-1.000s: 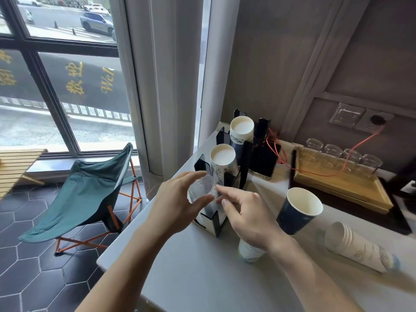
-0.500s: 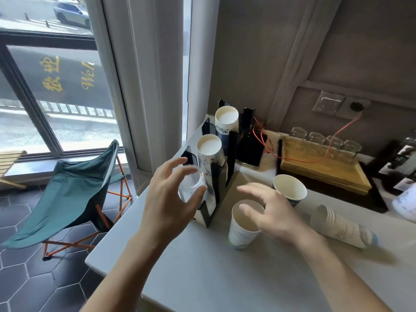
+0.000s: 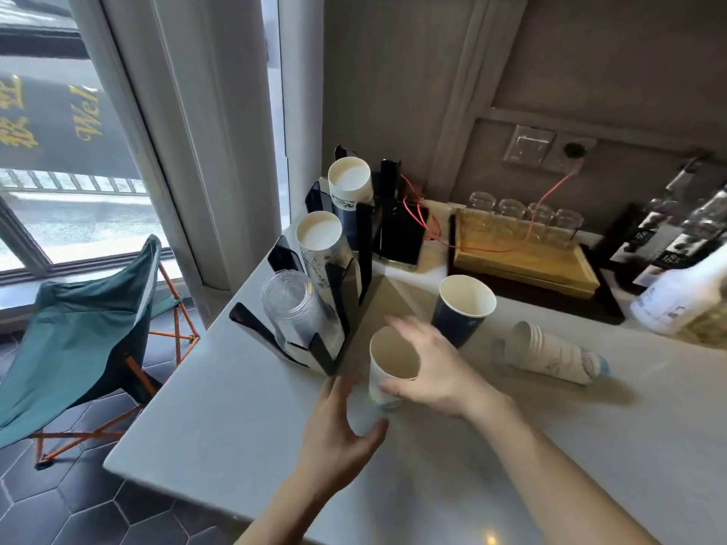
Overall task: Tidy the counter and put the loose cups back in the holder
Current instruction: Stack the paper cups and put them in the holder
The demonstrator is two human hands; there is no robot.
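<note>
A black tiered cup holder [image 3: 326, 350] stands at the counter's left corner. Clear plastic cups [image 3: 293, 304] lie in its front slot, with white paper cup stacks [image 3: 318, 234] in the slots behind. My right hand [image 3: 427, 367] is wrapped around a white paper cup [image 3: 393, 357] standing upright just right of the holder. My left hand [image 3: 340, 424] hovers open over the counter in front of that cup, empty. A dark blue paper cup [image 3: 462, 312] stands upright behind my right hand. A stack of white paper cups [image 3: 550, 352] lies on its side further right.
A wooden tray [image 3: 523, 265] with upturned glasses sits at the back by the wall, with a red cable across it. A white spray bottle [image 3: 680, 297] and dark bottles stand at the far right. The counter edge [image 3: 165, 477] drops to a green folding chair [image 3: 78, 332].
My left hand let go of the clear cup, which now lies in the holder's front slot, and drew back toward me. My right hand closed around the white paper cup.
</note>
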